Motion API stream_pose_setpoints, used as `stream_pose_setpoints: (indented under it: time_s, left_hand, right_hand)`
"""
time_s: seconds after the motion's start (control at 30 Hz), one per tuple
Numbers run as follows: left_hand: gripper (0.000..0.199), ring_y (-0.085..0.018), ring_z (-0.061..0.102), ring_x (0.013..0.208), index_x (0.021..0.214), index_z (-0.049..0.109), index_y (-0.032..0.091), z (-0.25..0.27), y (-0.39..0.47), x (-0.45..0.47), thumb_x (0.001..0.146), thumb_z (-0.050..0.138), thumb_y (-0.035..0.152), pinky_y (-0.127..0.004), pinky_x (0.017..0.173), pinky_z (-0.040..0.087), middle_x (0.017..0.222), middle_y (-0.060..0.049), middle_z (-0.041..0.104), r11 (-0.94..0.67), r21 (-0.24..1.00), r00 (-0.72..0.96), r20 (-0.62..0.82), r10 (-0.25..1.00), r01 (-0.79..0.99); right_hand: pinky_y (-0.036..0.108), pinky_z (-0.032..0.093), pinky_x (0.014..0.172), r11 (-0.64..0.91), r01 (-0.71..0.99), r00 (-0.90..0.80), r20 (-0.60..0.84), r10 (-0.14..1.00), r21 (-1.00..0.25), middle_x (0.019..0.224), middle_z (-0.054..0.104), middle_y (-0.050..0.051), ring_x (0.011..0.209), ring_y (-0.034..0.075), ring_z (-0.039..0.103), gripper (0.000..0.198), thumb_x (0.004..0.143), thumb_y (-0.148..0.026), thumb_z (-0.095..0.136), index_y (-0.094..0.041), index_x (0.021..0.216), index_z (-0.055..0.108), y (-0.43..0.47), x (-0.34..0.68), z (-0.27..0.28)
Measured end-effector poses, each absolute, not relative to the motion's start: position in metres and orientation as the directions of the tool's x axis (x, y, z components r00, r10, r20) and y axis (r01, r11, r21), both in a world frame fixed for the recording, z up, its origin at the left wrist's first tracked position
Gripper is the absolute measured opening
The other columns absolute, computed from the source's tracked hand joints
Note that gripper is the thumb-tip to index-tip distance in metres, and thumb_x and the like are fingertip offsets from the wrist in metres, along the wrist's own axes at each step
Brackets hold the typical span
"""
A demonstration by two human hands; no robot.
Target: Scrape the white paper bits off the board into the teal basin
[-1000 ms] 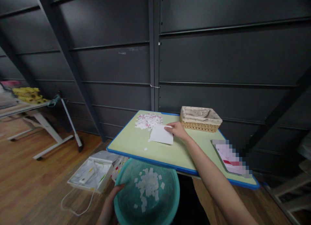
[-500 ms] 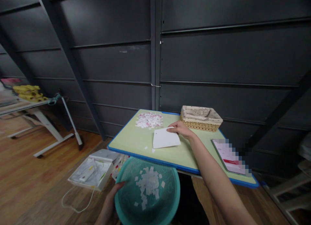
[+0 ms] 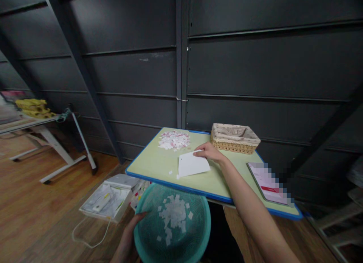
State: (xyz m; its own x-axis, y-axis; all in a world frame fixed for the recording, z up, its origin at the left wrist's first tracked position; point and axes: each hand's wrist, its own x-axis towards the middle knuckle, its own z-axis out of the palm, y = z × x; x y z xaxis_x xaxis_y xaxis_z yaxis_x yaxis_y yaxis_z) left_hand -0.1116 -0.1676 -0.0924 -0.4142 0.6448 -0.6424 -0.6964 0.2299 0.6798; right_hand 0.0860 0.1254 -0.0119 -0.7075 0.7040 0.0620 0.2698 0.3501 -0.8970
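A white card (image 3: 193,165) with a small hole near one corner is pinched in my right hand (image 3: 210,152), low over the green tabletop (image 3: 150,162). Two small white paper pieces (image 3: 170,172) lie close to the card, near the table's front edge. Below that edge, my left hand (image 3: 134,226) grips the left rim of a teal mesh basket (image 3: 195,238). Inside the basket is a heap of small white paper squares (image 3: 174,213). At the back left of the table sits a pile of pink and white paper bits (image 3: 174,140).
A lined wicker basket (image 3: 235,142) stands at the table's back right, with a tablet (image 3: 268,181) in front of it. On the floor to the left is an open white box (image 3: 106,202) with a cable. Dark panelled wall (image 3: 136,73) rises behind the table.
My right hand has moved the card slightly towards the table's front edge, close against one of the loose pieces. My left hand and the mesh basket stay almost in place.
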Motion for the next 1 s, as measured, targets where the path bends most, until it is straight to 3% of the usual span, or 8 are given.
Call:
stream_pose_setpoints:
  time_s: [0.3, 0.43, 0.57, 0.83, 1.0]
  left_hand:
    - [0.012, -0.026, 0.072, 0.056, 0.084, 0.070, 0.008, -0.0983, -0.1688, -0.1138, 0.076, 0.065, 0.017, -0.036, 0.060, 0.059, 0.061, -0.010, 0.077, 0.233, 0.695, -0.425, -0.633, 0.647, -0.680]
    - [0.011, -0.027, 0.074, 0.062, 0.081, 0.070, 0.008, -0.0982, -0.1680, -0.1136, 0.076, 0.065, 0.017, -0.036, 0.066, 0.059, 0.062, -0.011, 0.077, 0.235, 0.686, -0.410, -0.636, 0.654, -0.688]
    - [0.013, -0.028, 0.074, 0.065, 0.085, 0.068, 0.009, -0.1001, -0.1674, -0.1133, 0.076, 0.066, 0.018, -0.036, 0.062, 0.059, 0.065, -0.011, 0.078, 0.230, 0.692, -0.418, -0.631, 0.654, -0.685]
    - [0.023, -0.030, 0.075, 0.066, 0.096, 0.067, 0.006, -0.0960, -0.1693, -0.1108, 0.076, 0.065, 0.019, -0.040, 0.063, 0.060, 0.065, -0.011, 0.078, 0.229, 0.686, -0.420, -0.638, 0.645, -0.691]
    - [0.024, -0.028, 0.074, 0.062, 0.095, 0.068, 0.007, -0.0943, -0.1681, -0.1109, 0.073, 0.067, 0.016, -0.035, 0.056, 0.058, 0.058, -0.008, 0.076, 0.205, 0.700, -0.433, -0.616, 0.658, -0.684]
  right_hand:
    - [0.023, 0.031, 0.052, 0.286, 0.188, -0.660, 0.095, 0.745, -0.940, 0.059, 0.062, 0.001, 0.053, 0.011, 0.047, 0.035, 0.060, -0.041, 0.073, -0.009, 0.074, 0.074, 0.1256, 0.0772, -0.0198]
    - [0.023, 0.032, 0.052, 0.327, 0.221, -0.662, 0.105, 0.743, -0.919, 0.059, 0.062, 0.001, 0.054, 0.011, 0.048, 0.034, 0.062, -0.040, 0.071, -0.009, 0.074, 0.074, 0.1278, 0.0775, -0.0209]
    - [0.023, 0.031, 0.051, 0.384, 0.247, -0.642, 0.147, 0.753, -0.889, 0.058, 0.062, 0.001, 0.054, 0.011, 0.047, 0.033, 0.064, -0.040, 0.069, -0.009, 0.072, 0.074, 0.1293, 0.0808, -0.0192]
    - [0.024, 0.034, 0.053, 0.327, 0.183, -0.808, 0.048, 0.587, -0.927, 0.063, 0.065, 0.003, 0.056, 0.012, 0.050, 0.036, 0.063, -0.042, 0.074, -0.010, 0.078, 0.076, 0.1223, 0.0774, -0.0211]
    - [0.023, 0.029, 0.050, 0.231, 0.136, -0.736, 0.058, 0.675, -0.963, 0.058, 0.061, 0.002, 0.051, 0.010, 0.045, 0.036, 0.060, -0.043, 0.077, -0.009, 0.071, 0.073, 0.1212, 0.0768, -0.0194]
